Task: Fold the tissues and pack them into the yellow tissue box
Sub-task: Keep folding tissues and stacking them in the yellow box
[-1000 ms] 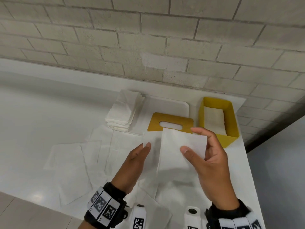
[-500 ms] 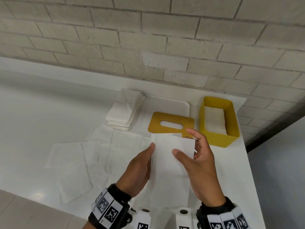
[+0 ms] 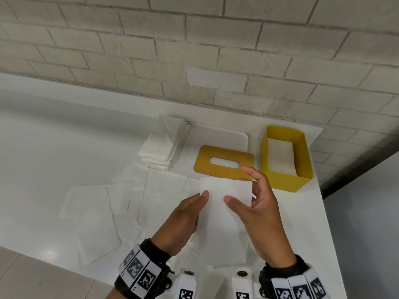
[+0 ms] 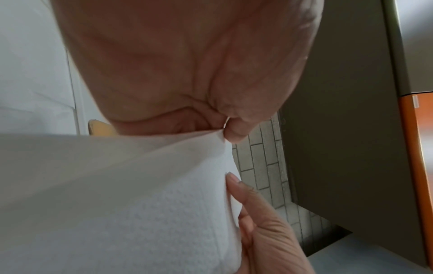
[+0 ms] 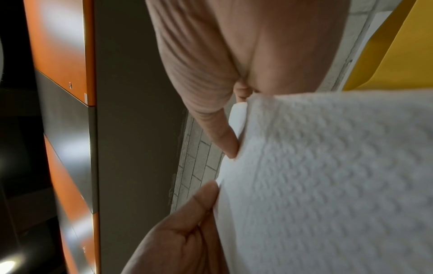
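Left hand [image 3: 183, 219]: thumb pinches folded tissue [image 3: 224, 208], fingers hidden behind it
Right hand [image 3: 259, 214]: thumb and fingers pinch the tissue, held just before the yellow tissue box [image 3: 282, 180]
Box: holds tissues, depth unclear
Lid [image 3: 223, 164]: beside box, near edge covered

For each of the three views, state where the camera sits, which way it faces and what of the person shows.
Head: on the head, looking down at the tissue, yellow tissue box and lid; both hands show.
Left wrist: under the left hand, facing along the fingers; right thumb shows.
Right wrist: under the right hand, facing along the fingers.
Shared: all three show the pinched tissue.
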Demonstrator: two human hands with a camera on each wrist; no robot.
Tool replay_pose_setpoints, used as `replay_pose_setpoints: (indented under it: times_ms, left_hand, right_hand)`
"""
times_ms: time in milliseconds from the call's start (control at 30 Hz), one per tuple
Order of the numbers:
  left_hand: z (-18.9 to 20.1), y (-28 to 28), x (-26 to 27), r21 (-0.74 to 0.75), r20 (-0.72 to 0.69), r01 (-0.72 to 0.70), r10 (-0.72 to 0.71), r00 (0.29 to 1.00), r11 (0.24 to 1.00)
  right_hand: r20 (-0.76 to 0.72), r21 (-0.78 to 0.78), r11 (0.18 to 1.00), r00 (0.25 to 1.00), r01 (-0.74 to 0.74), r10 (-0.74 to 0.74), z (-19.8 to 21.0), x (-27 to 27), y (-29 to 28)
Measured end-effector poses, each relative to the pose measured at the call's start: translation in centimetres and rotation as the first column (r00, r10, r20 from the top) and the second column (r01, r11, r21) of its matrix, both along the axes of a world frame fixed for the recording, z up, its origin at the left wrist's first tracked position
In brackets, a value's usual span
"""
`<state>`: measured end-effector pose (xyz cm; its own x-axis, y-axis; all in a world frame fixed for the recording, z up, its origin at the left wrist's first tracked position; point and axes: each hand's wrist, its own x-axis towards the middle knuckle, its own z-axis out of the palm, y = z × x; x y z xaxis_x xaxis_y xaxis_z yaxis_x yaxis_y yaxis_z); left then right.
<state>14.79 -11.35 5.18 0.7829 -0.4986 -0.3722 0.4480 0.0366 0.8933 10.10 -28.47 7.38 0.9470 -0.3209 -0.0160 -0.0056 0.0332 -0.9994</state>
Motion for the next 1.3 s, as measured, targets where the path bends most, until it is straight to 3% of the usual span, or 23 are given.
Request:
replay_pose_setpoints:
  times_ms: [300,400,600,767,933,1167,1300]
  left_hand:
    - [0.0,0.4,0.0,-0.032,-0.082,-0.143,0.14,0.987,0.989]
    - [0.4,0.9,0.3,-0.082,-0.117,-0.241,0.231,0.966,0.967]
    - [0.4,4.1,1.2,-0.137,-0.131,-0.477,0.461,0.878,0.868]
    - [-1.0,9.9,0.6,-0.1,-0.102,-0.655,0.647,0.755,0.749]
    - [-1.5,12.9,-1.4,-0.03,-0.069,-0.683,0.681,0.729,0.729]
    - [-0.6,14.7,-2.0,0.012,-0.065,-0.659,0.658,0.75,0.752]
    - [-0.2,15.6,-1.9,0.011,-0.082,-0.639,0.638,0.766,0.769]
  right_hand:
    - [-0.063,0.031,0.998,0.996,0.058,-0.056,-0.8,-0.3,-0.4]
    - [-0.148,0.003,1.0,0.989,-0.004,0.004,-1.8,-0.8,-0.9]
    - [-0.331,-0.242,0.966,0.944,-0.093,0.008,-5.9,-1.9,-2.0]
    - [-0.543,-0.417,0.854,0.839,-0.31,0.04,-8.7,-2.3,-1.9]
    - [-0.594,-0.427,0.825,0.803,-0.37,0.053,-9.3,-0.5,1.2]
    - [-0.604,-0.387,0.893,0.795,-0.229,-0.059,-9.1,3.6,4.4]
    - [-0.604,-0.291,0.946,0.794,-0.141,-0.067,-9.2,4.8,5.5]
